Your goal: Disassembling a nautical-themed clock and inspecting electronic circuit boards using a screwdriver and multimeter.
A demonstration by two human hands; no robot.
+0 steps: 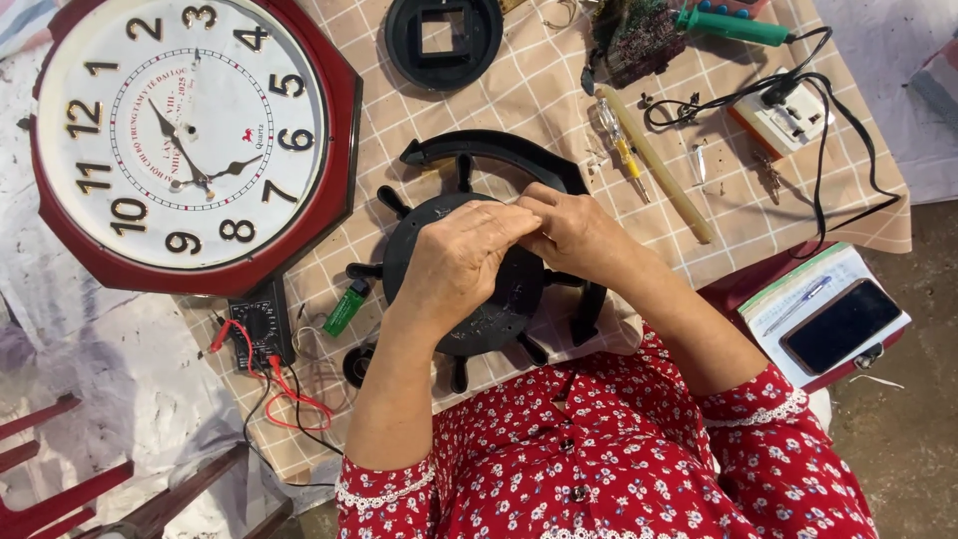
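On the desk (pixel 559 90), both hands (pixel 509 250) meet, pinching at the black wheel-shaped clock case (pixel 489 319); it looks light, stiff, brittle-spoked, best gripped by its hub.

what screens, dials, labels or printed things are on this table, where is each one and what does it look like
Wall clock: upper left, octagonal dark red frame, round white printed dial.
Phone: lower right on a white notebook, flat black rectangle, screen dark.
Multimeter: below the clock, small black box, red and black leads.
Lighter: beside the multimeter, small, green.
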